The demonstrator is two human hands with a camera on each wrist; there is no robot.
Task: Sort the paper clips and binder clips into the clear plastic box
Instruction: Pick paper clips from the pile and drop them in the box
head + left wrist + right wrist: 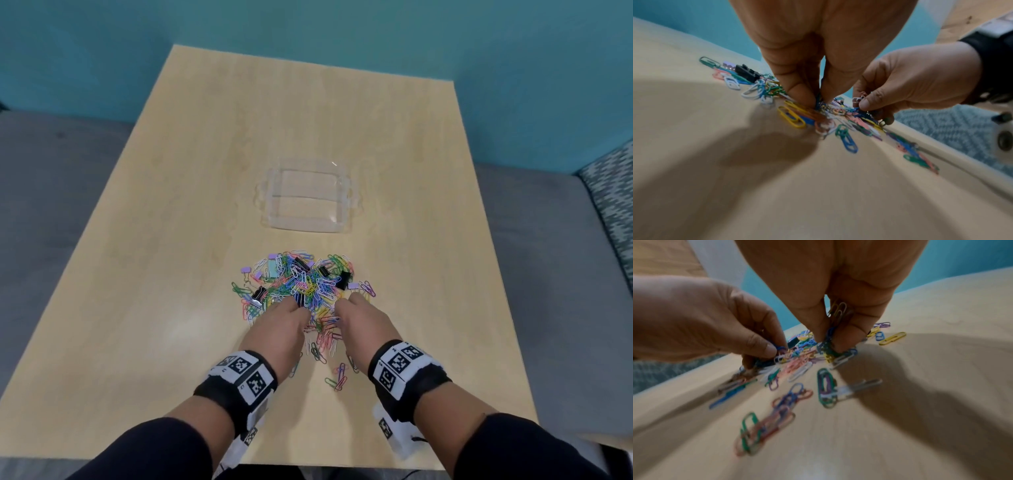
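- Nearest the head camera are two forearms in dark sleeves, each wrist wrapped in a black band (239,383) carrying white tags printed with black square codes.
- Two hands reach forward side by side into the near edge of one pile of clips.
- The left hand (279,329) has its grip curled, thumb and fingers pinching a bunch of paper clips (819,107) down at the worktop.
- The right hand (363,323) likewise pinches a bunch of paper clips (828,344); a few gold-coloured ones (838,309) stick up between its fingers.
- The pile (298,284) is a tangle of coloured paper clips, too many to count: green, blue, pink, yellow, white, purple.
- Mixed into it are binder clips: about four black ones (344,279), several small lilac ones (246,270) and one pale teal (273,272); an exact count cannot be told.
- A looser scatter of paper clips (339,375) lies between the two wrists, closer to the near edge.
- One clear plastic box (308,198) sits open beyond the pile, well apart from the hands, near the middle of the worktop; no clips show inside it.
- The pale wooden worktop (171,240) has bare surface to the left, to the right and behind the box.
- Past its edges lie grey flooring (51,205), a teal wall (308,27) at the far side, and a patterned cushion (609,205) at far right.
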